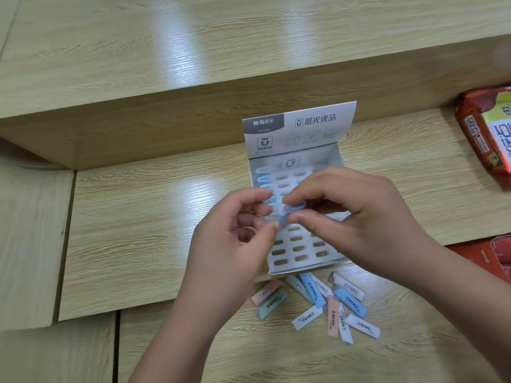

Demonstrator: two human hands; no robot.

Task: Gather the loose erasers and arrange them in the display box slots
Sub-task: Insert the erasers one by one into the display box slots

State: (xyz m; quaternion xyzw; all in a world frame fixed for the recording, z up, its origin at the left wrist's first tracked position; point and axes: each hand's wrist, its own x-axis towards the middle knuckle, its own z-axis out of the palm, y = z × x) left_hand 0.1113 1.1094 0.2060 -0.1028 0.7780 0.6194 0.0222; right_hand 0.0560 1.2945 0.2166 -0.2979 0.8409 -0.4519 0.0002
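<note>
A white display box (297,246) with rows of oval slots stands open on the wooden table, its lid flap upright. Several blue erasers (262,179) stand in the leftmost column of slots. Both hands hover over the box's middle, pinching one wrapped pale blue eraser (293,210) between them: my left hand (237,230) grips its near end, my right hand (343,205) its upper part. Several loose erasers (318,302) in pink, blue, green and white lie scattered on the table just in front of the box.
A raised wooden ledge (166,111) runs behind the box. Red snack packets (486,134) lie at the right edge, and a red box (486,261) sits lower right. A table seam (66,244) runs down the left.
</note>
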